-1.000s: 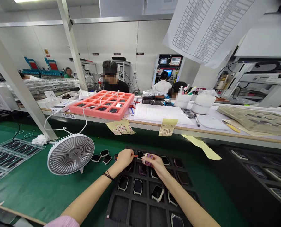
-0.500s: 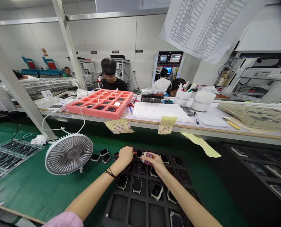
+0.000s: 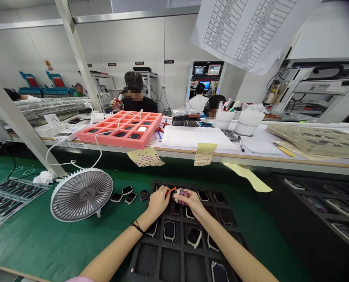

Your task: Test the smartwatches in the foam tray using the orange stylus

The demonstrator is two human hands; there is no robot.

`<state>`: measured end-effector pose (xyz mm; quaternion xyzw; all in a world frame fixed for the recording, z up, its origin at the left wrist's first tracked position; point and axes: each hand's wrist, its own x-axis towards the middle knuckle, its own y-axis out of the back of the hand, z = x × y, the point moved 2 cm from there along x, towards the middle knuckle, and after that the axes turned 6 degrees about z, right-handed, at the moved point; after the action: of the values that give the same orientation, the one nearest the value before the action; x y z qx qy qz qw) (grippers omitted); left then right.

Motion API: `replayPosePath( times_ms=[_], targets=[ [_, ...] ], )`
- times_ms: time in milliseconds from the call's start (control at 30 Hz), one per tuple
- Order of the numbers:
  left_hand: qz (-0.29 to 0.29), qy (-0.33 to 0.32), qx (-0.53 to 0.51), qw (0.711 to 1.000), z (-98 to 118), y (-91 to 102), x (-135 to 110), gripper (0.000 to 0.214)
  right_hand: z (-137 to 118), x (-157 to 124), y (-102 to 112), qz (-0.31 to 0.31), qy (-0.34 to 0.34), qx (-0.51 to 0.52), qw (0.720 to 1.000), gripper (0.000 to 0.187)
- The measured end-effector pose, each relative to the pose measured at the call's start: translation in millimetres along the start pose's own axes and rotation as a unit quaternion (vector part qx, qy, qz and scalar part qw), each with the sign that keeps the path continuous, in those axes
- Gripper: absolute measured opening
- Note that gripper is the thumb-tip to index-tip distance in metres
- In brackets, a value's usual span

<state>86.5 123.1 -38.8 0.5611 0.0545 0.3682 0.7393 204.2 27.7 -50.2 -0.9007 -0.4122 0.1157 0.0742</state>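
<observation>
Orange pick [image 3: 171, 190], held in the closed fingers [image 3: 166, 193] of the left hand [image 3: 158, 203], its tip just beside a purple-and-white part [image 3: 182, 196] gripped by the right hand [image 3: 191, 203], whose fingers curl shut around it. Directly below the fingers: black foam tray [image 3: 174, 254], its cells holding watch cases [image 3: 169, 230]. Left of the fingers, on a green mat [image 3: 30, 239]: loose black cases [image 3: 127, 190] and a grey fan [image 3: 82, 194]. Ahead of the fingers: pink foam tray [image 3: 118, 140] on the worktop [image 3: 251, 157].

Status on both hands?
Left hand holding orange tool; right hand holding purple-and-white part, over black foam tray; desk fan beside tray.
</observation>
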Motion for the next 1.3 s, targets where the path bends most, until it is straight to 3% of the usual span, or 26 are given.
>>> replayPosePath(
  times_ms=[467,700,800,1033,1167,1300],
  targets=[
    [0.041,-0.036,-0.076,0.996,-2,2.9,-6,0.021,2,0,0,-0.002,0.009,-0.001,1.000,0.041],
    [0.077,-0.051,-0.169,0.981,4,25.7,-22,0.024,-3,-8,-1,-0.016,-0.012,0.014,1.000,0.046],
    [0.063,-0.064,-0.207,0.974,7,45.5,-39,0.024,-15,-24,-10,-0.051,-0.017,0.036,0.998,0.043],
    [-0.021,-0.154,-0.194,0.969,19,94.3,-73,0.053,-43,-87,-33,-0.177,0.000,0.036,0.984,0.035],
    [-0.074,-0.194,-0.164,0.964,25,100.4,-86,0.051,-38,-115,-32,-0.191,-0.044,0.044,0.980,0.037],
    [-0.087,-0.217,-0.136,0.963,29,95.4,-96,0.050,-28,-132,-28,-0.185,-0.069,0.051,0.979,0.038]
  ],
)
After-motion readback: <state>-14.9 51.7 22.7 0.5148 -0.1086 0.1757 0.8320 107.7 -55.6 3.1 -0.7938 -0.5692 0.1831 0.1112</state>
